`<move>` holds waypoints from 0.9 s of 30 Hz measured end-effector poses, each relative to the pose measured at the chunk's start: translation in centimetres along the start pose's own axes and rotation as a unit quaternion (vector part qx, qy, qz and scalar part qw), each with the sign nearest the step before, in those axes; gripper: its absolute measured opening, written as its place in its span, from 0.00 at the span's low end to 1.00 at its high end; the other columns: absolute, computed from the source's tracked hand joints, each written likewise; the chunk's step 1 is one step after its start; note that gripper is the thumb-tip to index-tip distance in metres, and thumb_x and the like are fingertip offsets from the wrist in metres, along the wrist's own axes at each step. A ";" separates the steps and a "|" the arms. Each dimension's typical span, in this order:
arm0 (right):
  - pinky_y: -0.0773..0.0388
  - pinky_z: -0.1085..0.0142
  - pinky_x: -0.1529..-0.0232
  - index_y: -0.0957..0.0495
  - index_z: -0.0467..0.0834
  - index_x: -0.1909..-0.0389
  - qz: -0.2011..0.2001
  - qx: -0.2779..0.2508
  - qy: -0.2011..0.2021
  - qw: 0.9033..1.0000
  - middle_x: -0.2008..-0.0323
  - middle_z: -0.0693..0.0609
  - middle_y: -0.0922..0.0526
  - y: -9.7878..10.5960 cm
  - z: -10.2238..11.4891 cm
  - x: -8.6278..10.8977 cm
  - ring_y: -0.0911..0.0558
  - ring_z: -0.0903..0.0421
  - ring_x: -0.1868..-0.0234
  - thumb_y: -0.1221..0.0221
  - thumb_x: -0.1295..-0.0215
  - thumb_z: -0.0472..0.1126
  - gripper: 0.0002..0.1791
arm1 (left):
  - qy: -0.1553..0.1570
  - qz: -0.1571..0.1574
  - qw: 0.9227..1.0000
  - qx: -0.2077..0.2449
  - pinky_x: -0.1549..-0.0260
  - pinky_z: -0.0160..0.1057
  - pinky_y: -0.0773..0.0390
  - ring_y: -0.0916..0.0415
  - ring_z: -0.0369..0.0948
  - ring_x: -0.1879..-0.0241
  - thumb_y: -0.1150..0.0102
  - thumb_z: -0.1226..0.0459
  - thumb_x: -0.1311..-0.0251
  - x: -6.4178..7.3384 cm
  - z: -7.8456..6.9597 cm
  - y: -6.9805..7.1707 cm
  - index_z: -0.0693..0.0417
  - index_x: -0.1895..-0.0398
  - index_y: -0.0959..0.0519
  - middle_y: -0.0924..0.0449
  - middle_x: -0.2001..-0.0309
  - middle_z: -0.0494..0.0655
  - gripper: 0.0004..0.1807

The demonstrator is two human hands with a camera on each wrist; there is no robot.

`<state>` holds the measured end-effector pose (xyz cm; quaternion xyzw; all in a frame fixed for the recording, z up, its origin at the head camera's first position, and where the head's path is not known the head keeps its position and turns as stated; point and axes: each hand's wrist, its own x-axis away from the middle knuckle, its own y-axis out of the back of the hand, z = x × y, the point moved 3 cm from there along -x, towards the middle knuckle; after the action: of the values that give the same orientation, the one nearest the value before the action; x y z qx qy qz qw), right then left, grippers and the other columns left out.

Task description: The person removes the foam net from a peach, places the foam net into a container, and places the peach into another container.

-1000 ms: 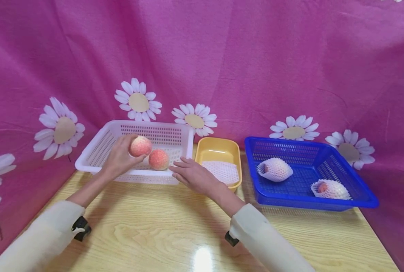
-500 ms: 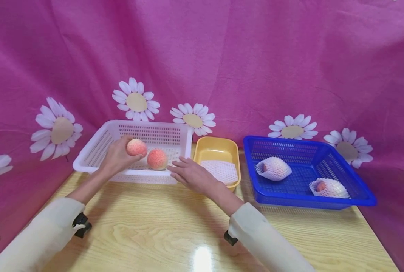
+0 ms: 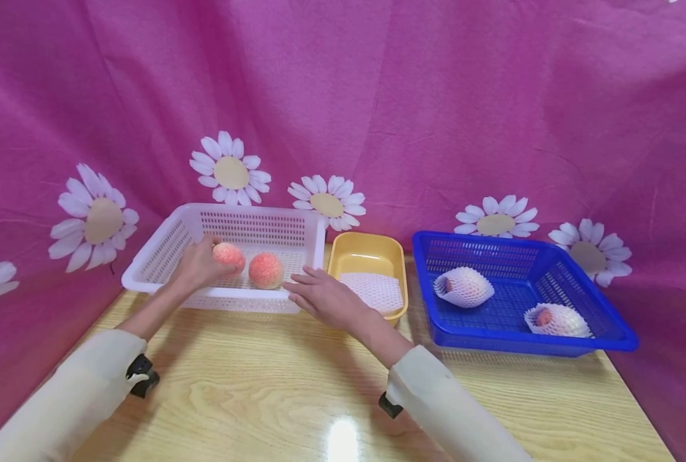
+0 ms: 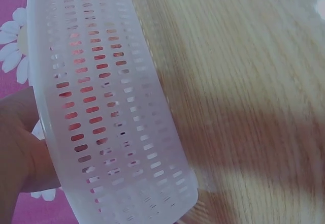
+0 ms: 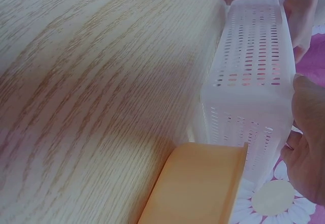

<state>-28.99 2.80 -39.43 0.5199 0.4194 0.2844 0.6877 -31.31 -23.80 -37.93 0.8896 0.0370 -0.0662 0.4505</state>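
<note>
Two peaches sitting in the white basket (image 3: 250, 293) over on the left. The left-hand grip (image 3: 200, 264) has its fingers and thumb round the left peach (image 3: 228, 256), so yeah, that one's held, down inside the basket. The right peach (image 3: 265, 271) is just beside it. The right-hand grip (image 3: 328, 298) is loose, fingers pretty much straight, reaching to the near right corner of the white basket; the right wrist view has it right up at the rim.

Next along the desk (image 3: 250, 385) is a yellow tub (image 3: 366, 262) with white foam netting (image 3: 373, 290) lying in it. Then, well apart from the white basket, a blue basket (image 3: 510, 314) with two net-wrapped fruits in it, one toward the left (image 3: 464, 287), one near the front right (image 3: 557, 320). Behind it all hangs a magenta cloth (image 3: 406, 115) with big daisies.
</note>
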 end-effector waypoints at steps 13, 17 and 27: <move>0.44 0.51 0.27 0.26 0.40 0.34 0.007 -0.006 -0.001 1.000 0.37 0.40 0.25 0.0 0.1 0.0 0.35 0.38 0.30 0.49 0.22 0.43 0.21 | 0.000 0.032 0.998 -0.051 0.57 0.58 0.22 0.24 0.65 0.55 0.29 0.59 0.50 -0.7 -0.3 -0.4 0.75 0.44 0.32 0.23 0.53 0.73 0.37; 0.44 0.51 0.27 0.26 0.41 0.33 0.012 0.002 -0.001 1.000 0.37 0.40 0.25 0.0 0.1 -0.1 0.35 0.39 0.30 0.50 0.22 0.44 0.21 | 0.003 0.046 0.997 -0.060 0.56 0.60 0.23 0.24 0.67 0.54 0.29 0.60 0.51 -0.8 -0.5 -0.8 0.74 0.43 0.33 0.23 0.52 0.75 0.37; 0.45 0.53 0.27 0.26 0.41 0.34 0.010 0.010 0.001 1.000 0.37 0.40 0.24 0.1 0.2 -0.1 0.35 0.39 0.30 0.49 0.22 0.44 0.21 | -0.002 0.080 0.994 -0.075 0.55 0.60 0.23 0.25 0.67 0.53 0.31 0.60 0.50 -1.0 -0.5 -1.3 0.72 0.45 0.33 0.24 0.50 0.74 0.34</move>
<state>-28.89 2.70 -39.25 0.5308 0.4178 0.2874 0.6790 -32.42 -22.64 -38.52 0.8532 -0.0302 -0.0293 0.5199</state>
